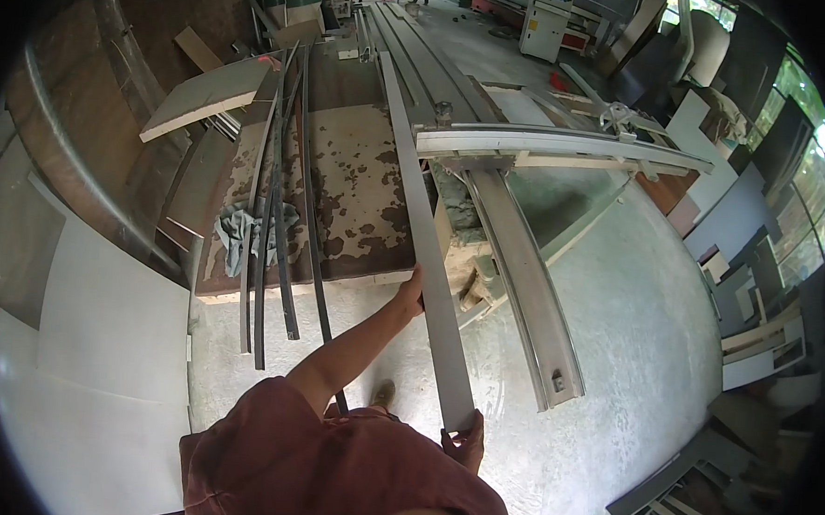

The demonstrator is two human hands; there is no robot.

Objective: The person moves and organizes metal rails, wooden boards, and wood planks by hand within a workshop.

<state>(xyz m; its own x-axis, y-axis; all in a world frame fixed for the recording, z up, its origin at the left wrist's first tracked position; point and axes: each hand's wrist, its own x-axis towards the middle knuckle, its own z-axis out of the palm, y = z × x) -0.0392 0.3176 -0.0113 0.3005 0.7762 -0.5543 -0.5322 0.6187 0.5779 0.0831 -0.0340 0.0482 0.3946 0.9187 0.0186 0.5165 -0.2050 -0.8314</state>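
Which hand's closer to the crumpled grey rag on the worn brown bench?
Left. The left hand holds the long grey flat strip midway, right of the crumpled grey cloth rag; the right hand holds the strip's near end, farther off.

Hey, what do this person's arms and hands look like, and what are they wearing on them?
Both hands are bare, with no gloves on the left hand or the right hand. The left arm is uncovered from the wrist up to the short, loose sleeve of a rust-red shirt. No watch or band shows on it.
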